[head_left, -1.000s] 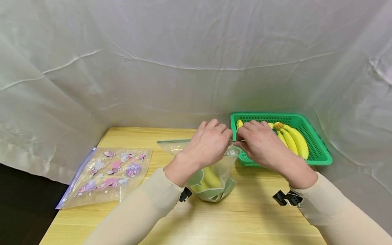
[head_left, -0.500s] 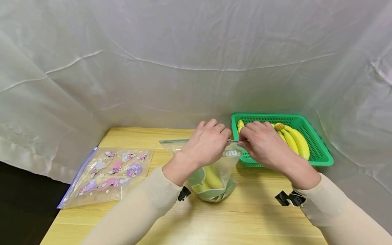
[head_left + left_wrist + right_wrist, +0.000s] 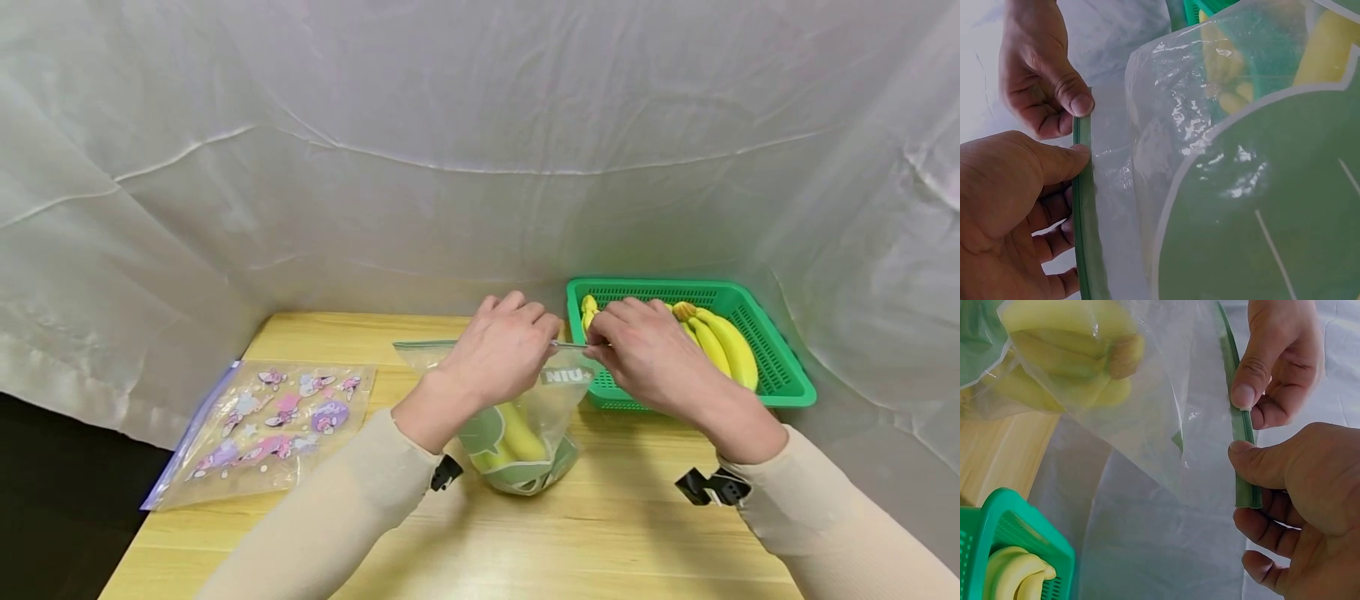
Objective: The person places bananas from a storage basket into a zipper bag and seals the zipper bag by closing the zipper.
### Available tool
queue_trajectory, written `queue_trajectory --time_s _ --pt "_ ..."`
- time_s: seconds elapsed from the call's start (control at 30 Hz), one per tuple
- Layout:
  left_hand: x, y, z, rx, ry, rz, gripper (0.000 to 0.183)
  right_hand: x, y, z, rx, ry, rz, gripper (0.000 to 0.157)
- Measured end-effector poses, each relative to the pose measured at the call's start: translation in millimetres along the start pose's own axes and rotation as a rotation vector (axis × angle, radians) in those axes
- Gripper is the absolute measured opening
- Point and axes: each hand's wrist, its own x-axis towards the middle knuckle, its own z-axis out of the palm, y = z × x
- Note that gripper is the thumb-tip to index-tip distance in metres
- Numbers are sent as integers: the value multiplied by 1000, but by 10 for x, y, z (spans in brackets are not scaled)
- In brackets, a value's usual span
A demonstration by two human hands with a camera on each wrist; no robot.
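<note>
A clear zip bag (image 3: 566, 400) with green print stands upright on the table, a bunch of bananas (image 3: 521, 437) inside it. My left hand (image 3: 498, 350) pinches the bag's green zip strip (image 3: 1242, 428) between thumb and fingers, left of the right hand. Close by, the right hand (image 3: 648, 346) pinches the same strip near its right end. In the left wrist view, the left thumb (image 3: 1066, 164) lies on the strip just below the other hand. Part of the bag's top is hidden behind the left hand in the head view.
A green basket (image 3: 787, 387) with more bananas (image 3: 723, 346) stands at the back right, partly behind the right hand. A flat zip bag with pink and purple cartoon print (image 3: 281, 417) lies on the left of the wooden table (image 3: 570, 542). Grey cloth (image 3: 480, 208) hangs behind.
My left hand has slid slightly left along the zip strip, widening the gap to the right hand. More of the bag's lettering shows now. The right hand stays almost in place.
</note>
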Motion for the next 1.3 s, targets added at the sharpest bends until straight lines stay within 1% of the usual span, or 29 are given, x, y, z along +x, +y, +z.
queue_trajectory --time_s 0.5,0.93,1.1,1.3 --pt "-70 -84 -13 -30 -33 -23 19 -32 22 -8 -2 -2 15 17" --pt "-133 -179 -10 -50 -27 -35 18 -57 58 -13 8 -24 35 16" --pt "-161 -228 -14 -71 -32 -45 17 -57 65 -14 10 -35 54 16" --pt "-201 -297 -15 -87 -26 -57 17 -55 85 -18 11 -38 56 15"
